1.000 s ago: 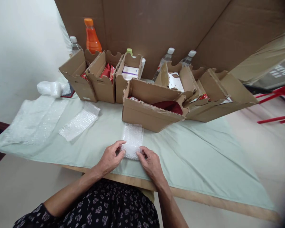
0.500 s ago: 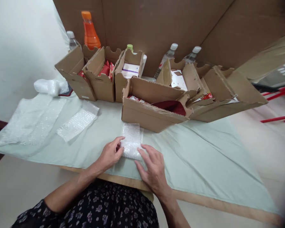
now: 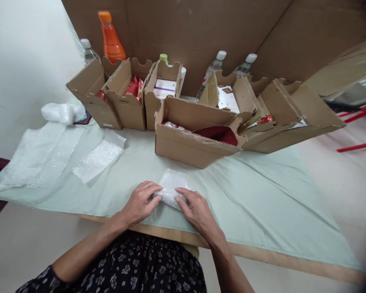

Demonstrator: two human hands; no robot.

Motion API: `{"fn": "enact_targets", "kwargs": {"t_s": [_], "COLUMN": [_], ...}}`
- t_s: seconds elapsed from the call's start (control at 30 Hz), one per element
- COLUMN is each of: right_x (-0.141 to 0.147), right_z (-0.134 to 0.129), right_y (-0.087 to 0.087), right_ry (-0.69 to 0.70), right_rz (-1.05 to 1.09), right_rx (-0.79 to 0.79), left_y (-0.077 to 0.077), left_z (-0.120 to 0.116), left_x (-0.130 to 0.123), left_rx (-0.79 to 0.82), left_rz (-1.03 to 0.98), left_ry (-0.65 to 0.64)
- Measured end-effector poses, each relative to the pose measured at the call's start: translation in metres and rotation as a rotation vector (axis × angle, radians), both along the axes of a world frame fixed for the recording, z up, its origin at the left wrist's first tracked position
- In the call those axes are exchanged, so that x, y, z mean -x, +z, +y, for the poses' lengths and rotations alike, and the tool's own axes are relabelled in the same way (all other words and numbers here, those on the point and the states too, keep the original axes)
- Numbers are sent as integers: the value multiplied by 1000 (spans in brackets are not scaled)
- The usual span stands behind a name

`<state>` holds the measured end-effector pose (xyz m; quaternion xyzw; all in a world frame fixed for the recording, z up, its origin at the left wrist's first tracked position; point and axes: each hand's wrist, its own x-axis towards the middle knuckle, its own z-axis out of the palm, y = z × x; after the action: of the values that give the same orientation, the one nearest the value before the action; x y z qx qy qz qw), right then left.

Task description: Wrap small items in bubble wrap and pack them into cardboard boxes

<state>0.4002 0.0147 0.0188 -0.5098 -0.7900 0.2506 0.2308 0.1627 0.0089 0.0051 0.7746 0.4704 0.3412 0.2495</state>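
A small piece of bubble wrap (image 3: 173, 185), partly folded or rolled at its near edge, lies on the pale green cloth near the table's front. My left hand (image 3: 142, 202) pinches its left end between thumb and fingers. At the right end, my right hand (image 3: 195, 209) grips it in the same way, thumb on the near side. Whether anything is inside the wrap cannot be made out. Just beyond it stands a long cardboard box (image 3: 183, 144) with a dark red item and a printed packet inside.
More cardboard boxes (image 3: 132, 110) stand in a row behind, with an orange bottle (image 3: 112, 42) and clear bottles (image 3: 213, 69) at the back. Flat bubble wrap sheets (image 3: 41, 154) and a loose strip (image 3: 99, 156) lie left, near a wrapped bundle (image 3: 62, 112). Red bars (image 3: 358, 146) show right.
The far part of the bubble wrap now reaches less far from my hands and is turned slightly. My right hand has closed in on the wrap's right end.
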Motion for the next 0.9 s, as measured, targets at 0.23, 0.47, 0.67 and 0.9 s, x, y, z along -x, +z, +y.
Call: {"fn": "enact_targets", "kwargs": {"t_s": [0.23, 0.47, 0.67, 0.9], "right_x": [10, 10, 23, -8], "right_z": [-5, 6, -3, -4], "right_y": [-9, -11, 1, 13], "right_ry": [5, -303, -135, -29], "right_rz": [-170, 279, 509, 557], "right_rx": [-293, 14, 287, 321], "left_y": [-6, -1, 9, 27], "left_z": [26, 8, 4, 3], "left_x": [-16, -10, -26, -33], "left_rx": [55, 451, 652, 639], "left_rz": [43, -423, -717, -465], "left_ry": [167, 274, 109, -86]}}
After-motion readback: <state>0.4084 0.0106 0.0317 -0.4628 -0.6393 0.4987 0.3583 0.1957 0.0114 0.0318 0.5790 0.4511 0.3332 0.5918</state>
